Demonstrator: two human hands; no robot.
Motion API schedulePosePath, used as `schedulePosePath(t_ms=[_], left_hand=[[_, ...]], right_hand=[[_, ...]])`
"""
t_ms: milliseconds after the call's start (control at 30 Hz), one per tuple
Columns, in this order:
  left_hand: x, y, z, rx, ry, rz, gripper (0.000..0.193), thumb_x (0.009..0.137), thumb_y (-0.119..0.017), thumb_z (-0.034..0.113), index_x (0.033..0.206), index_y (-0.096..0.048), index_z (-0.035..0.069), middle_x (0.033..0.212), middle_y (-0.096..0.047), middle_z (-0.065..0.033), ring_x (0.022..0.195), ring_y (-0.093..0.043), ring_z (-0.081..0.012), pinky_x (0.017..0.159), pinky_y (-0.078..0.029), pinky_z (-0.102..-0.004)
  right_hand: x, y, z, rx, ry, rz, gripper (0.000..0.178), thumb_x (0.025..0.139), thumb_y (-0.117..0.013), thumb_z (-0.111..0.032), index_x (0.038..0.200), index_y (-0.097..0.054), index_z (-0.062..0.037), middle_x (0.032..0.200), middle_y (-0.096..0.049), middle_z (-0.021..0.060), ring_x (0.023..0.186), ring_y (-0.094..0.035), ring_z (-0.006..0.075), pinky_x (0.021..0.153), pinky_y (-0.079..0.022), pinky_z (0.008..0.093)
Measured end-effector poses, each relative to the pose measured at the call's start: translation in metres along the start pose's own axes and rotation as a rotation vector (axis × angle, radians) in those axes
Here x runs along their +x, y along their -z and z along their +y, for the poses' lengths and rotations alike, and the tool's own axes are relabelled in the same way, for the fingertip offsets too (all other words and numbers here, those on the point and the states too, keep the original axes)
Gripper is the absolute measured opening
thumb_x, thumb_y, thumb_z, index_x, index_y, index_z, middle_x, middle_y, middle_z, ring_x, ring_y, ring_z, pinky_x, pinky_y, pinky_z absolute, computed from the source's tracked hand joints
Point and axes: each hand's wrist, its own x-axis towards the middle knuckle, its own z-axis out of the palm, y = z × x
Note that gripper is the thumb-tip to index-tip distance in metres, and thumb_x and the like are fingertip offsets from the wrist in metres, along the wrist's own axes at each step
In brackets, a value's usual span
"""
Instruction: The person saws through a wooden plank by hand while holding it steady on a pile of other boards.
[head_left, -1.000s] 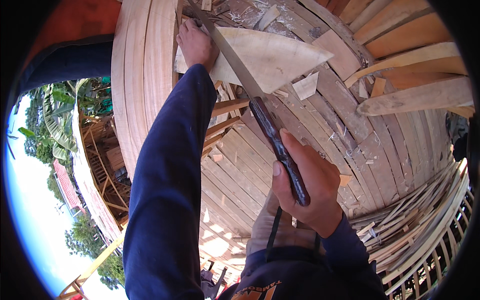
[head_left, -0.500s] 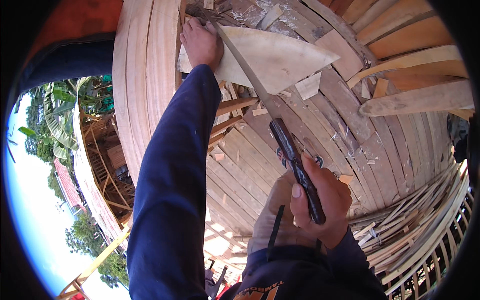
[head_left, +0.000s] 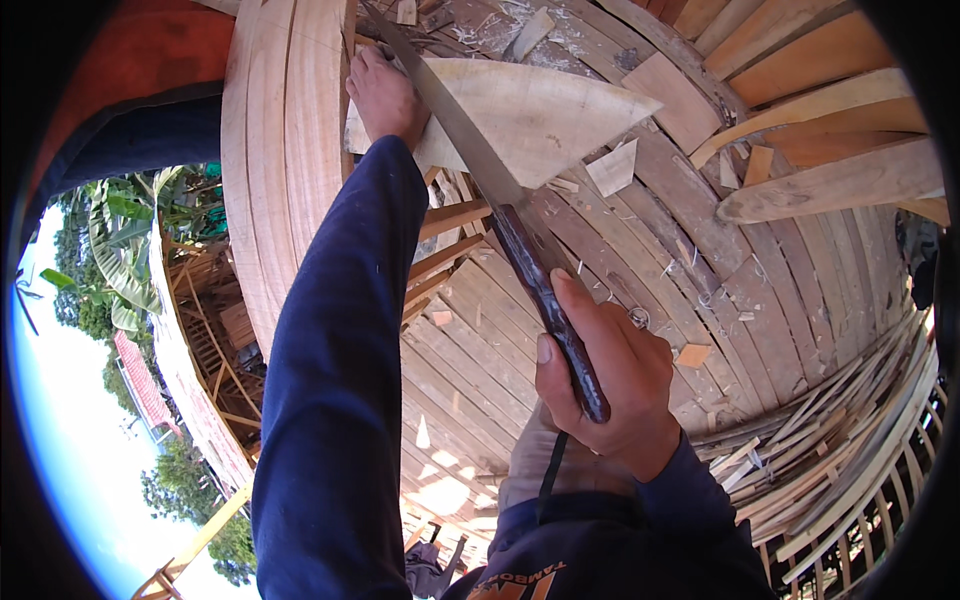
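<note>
In my right hand (head_left: 615,370) is the dark, glossy handle of a hand saw (head_left: 467,142), fingers wrapped round it and thumb along its side. The long metal blade slants away to the upper left, lying across a pale, roughly triangular wooden board (head_left: 550,110) near its left end. My left hand (head_left: 385,95) grips that end of the board, just left of the blade, with its fingertips partly hidden. Whether the teeth are sunk into the wood, I cannot tell.
Thick planks (head_left: 290,150) curve along the left side. Offcuts such as a pale scrap (head_left: 612,168) and shavings litter the plank floor (head_left: 700,330). Curved timber ribs (head_left: 830,190) stand at the right, above a heap of thin wood strips (head_left: 840,440). Someone in orange clothing (head_left: 150,50) is at the upper left.
My right hand has pushed the saw forward and to the left, so the handle now sits closer to the board. My left hand stays at the board's end, with a slight shift of the view.
</note>
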Motion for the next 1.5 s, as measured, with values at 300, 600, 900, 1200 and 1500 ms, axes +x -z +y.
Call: schedulePosePath(t_ms=[300,600,900,1200,1500], left_hand=[[-0.001,-0.006,-0.001,0.024,0.041,0.047,0.031,0.095,-0.051,0.026,0.107,-0.055,-0.002,0.113,-0.057,-0.0204,0.114,-0.050,-0.0356,0.104,-0.033,-0.0461],[0.001,-0.006,0.002,-0.032,0.058,0.024,0.031,0.096,-0.048,0.025,0.111,-0.053,-0.002,0.120,-0.054,-0.0210,0.121,-0.048,-0.0356,0.109,-0.030,-0.0486],[0.000,-0.006,0.005,-0.035,0.074,0.021,0.030,0.095,-0.049,0.025,0.108,-0.053,-0.002,0.118,-0.055,-0.0209,0.119,-0.049,-0.0358,0.109,-0.031,-0.0473],[0.002,-0.007,-0.002,0.017,0.051,-0.004,0.030,0.095,-0.051,0.024,0.111,-0.053,-0.002,0.117,-0.055,-0.0198,0.118,-0.049,-0.0352,0.108,-0.031,-0.0458],[0.002,-0.003,0.001,0.001,0.040,-0.016,0.029,0.093,-0.054,0.022,0.109,-0.054,-0.002,0.116,-0.055,-0.0194,0.117,-0.049,-0.0349,0.107,-0.031,-0.0440]], right_hand=[[-0.039,0.020,-0.002,-0.056,0.042,0.009,0.053,0.078,-0.070,-0.010,0.126,-0.058,0.0089,0.077,-0.061,0.0115,0.059,-0.061,0.0209,0.052,-0.048,0.0323],[0.018,-0.020,0.006,0.062,0.089,0.107,0.047,0.082,-0.069,-0.003,0.126,-0.057,0.0093,0.077,-0.061,0.0130,0.055,-0.060,0.0211,0.050,-0.048,0.0321],[-0.034,0.012,-0.002,-0.021,-0.001,-0.025,0.055,0.078,-0.070,-0.007,0.128,-0.055,0.0096,0.090,-0.067,0.0173,0.065,-0.065,0.0269,0.058,-0.054,0.0362],[0.020,-0.020,0.007,0.049,0.083,0.112,0.048,0.083,-0.068,-0.009,0.126,-0.056,0.0093,0.083,-0.064,0.0144,0.057,-0.063,0.0235,0.050,-0.049,0.0316],[-0.001,-0.007,-0.003,-0.027,0.039,0.064,0.050,0.081,-0.069,-0.012,0.126,-0.057,0.0082,0.076,-0.061,0.0111,0.056,-0.060,0.0226,0.049,-0.047,0.0319]])
